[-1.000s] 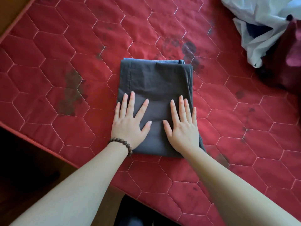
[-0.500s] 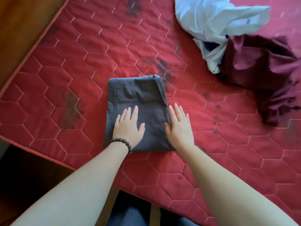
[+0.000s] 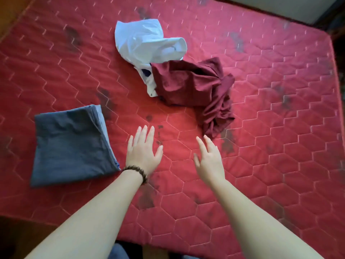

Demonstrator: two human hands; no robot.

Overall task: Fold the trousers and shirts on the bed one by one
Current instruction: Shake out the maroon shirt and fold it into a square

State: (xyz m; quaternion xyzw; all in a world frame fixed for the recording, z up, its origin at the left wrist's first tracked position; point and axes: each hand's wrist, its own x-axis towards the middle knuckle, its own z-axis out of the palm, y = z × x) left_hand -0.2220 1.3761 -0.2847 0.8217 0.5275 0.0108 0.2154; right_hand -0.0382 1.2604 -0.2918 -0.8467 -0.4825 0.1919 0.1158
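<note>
A folded dark grey garment (image 3: 71,144) lies flat on the left of the red quilted mattress (image 3: 270,128). A crumpled maroon garment (image 3: 197,90) lies in a heap at the middle, partly over a crumpled white shirt (image 3: 143,42) behind it. My left hand (image 3: 143,150), with a bead bracelet on the wrist, hovers with straight fingers just right of the grey garment and holds nothing. My right hand (image 3: 209,157) is stretched out with straight fingers, its tips close below the lower end of the maroon garment, and holds nothing.
The mattress bears several dark stains. Its near edge (image 3: 168,245) runs along the bottom of the view, with dark floor below at the left. A pale wall or frame (image 3: 280,8) lies beyond the far right corner.
Both hands have lifted off the folded grey garment and moved right, toward the maroon heap. The view has swung right and up, so the grey garment now sits at the left.
</note>
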